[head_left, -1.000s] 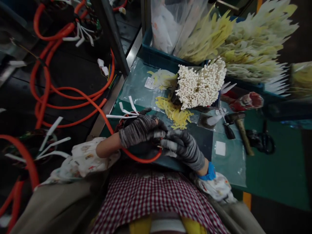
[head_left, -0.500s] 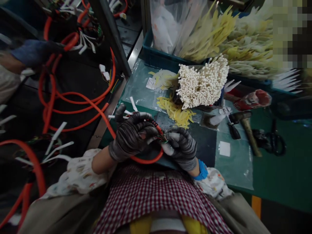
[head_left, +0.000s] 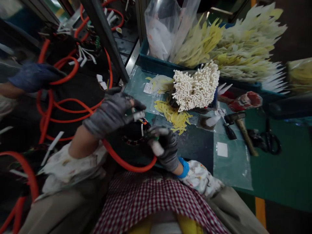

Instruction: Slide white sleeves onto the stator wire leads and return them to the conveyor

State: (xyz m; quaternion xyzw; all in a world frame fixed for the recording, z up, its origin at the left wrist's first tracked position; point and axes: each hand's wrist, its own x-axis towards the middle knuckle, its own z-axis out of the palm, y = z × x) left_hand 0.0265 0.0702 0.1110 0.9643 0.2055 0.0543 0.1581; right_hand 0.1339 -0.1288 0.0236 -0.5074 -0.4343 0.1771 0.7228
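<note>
My left hand, in a grey-black striped glove, hovers over the table's left side. Its fingers are stretched and apart, and I see nothing held between them. My right hand, gloved alike, is closed around the end of an orange cable, which loops below both hands. Fingers hide most of the cable's thin wires. Between my hands lies a dark ring-shaped bundle with thin coloured and white leads, partly in shadow.
White-tipped sticks and yellow strips lie ahead. A hammer, scissors and plastic bag are at right. Blue bins stand behind. Left, past a metal post, a co-worker's gloved hand touches orange cables.
My left hand has come away from the wires and moved left, its fingers opening out. My right hand has shifted slightly left and down, still at the cable end.
</note>
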